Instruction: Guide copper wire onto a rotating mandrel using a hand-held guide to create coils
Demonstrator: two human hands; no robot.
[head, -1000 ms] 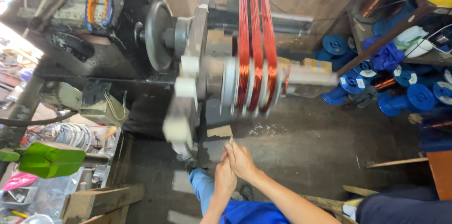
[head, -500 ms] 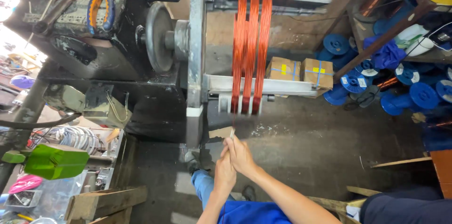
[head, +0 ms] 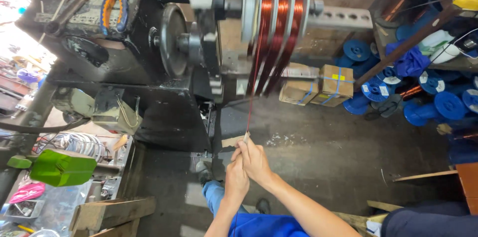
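Since the earlier frame, the winding form (head: 276, 23) has been turned, its arm (head: 338, 18) now pointing right, while both hands are kept low in front of it. Fingers of the right hand (head: 255, 160) are pinched shut on the thin copper wire (head: 250, 102), with the left hand (head: 236, 179) pressed against it from below; what the left fingers grip cannot be told. From the fingertips the wire is drawn straight up to the red-brown coils. Behind these the dark winding machine (head: 149, 53) is seen, with cardboard boxes (head: 323, 85) and blue spools (head: 438, 102) on the floor at right.
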